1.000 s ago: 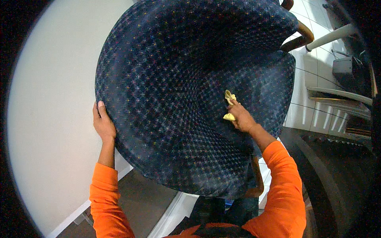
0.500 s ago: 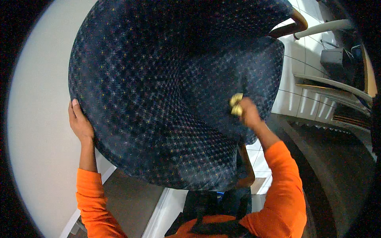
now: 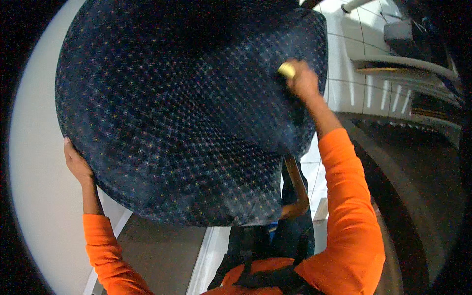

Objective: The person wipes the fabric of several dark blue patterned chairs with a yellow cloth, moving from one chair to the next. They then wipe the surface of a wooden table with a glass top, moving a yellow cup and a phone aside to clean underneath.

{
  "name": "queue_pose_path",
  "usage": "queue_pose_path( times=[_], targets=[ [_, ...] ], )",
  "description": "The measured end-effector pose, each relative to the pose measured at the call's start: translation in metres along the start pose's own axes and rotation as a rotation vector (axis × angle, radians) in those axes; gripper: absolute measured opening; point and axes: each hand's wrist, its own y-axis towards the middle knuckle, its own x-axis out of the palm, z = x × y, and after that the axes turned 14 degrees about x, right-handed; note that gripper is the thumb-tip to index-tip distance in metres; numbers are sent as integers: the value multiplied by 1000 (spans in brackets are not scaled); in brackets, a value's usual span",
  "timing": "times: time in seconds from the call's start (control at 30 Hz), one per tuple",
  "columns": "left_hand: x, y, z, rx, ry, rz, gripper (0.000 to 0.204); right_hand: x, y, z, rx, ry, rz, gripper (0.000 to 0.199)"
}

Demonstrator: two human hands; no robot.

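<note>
A chair (image 3: 162, 118) with dark blue, dotted upholstery fills the middle, its backrest at the left and its seat at the right. My left hand (image 3: 78, 162) holds the rounded outer edge of the backrest, with part of the fingers hidden behind it. Over the seat (image 3: 295, 44), my right hand (image 3: 302, 81) is closed around a small yellow rounded thing (image 3: 286, 70). Motion blurs that thing, and I cannot tell its kind. It is at or just above the fabric. A wooden armrest (image 3: 296, 187) shows at the chair's near side.
A pale wall (image 3: 34, 147) runs along the left. White floor tiles (image 3: 344, 88) lie beyond the seat. At the right are a grey box (image 3: 399, 30), curved pale bars (image 3: 398, 60) and a large dark curved surface (image 3: 418, 191).
My right hand has moved farther away across the seat with the yellow thing. The chair and my left hand sit farther left in view, with the far armrest now mostly out of view.
</note>
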Motion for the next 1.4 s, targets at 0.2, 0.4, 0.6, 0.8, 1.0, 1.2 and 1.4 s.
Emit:
queue_pose_path(
  times=[0.2, 0.4, 0.6, 0.8, 1.0, 1.2, 1.4],
  targets=[
    [-6, 3, -11, 27, -17, 5, 61, 26, -202, 91, -231, -156, -829, 58],
    [-12, 6, -16, 73, 34, 19, 59, -31, -68, 47, 152, 612, 144, 45],
    [-7, 6, -33, 121, 32, -17, 59, 48, -160, 58, -12, 63, -337, 48],
    [-6, 3, -16, 90, 63, 6, 59, 3, -173, 98, 153, 264, -412, 45],
    [1, 1, -8, 81, -26, 0, 61, -1, -59, 81, 478, 162, 12, 39],
    [-7, 3, -17, 105, 29, -10, 61, 46, -222, 88, 24, -102, -750, 40],
    [-10, 7, -12, 128, 29, 4, 57, -19, -91, 99, 429, 583, 244, 36]
  ],
)
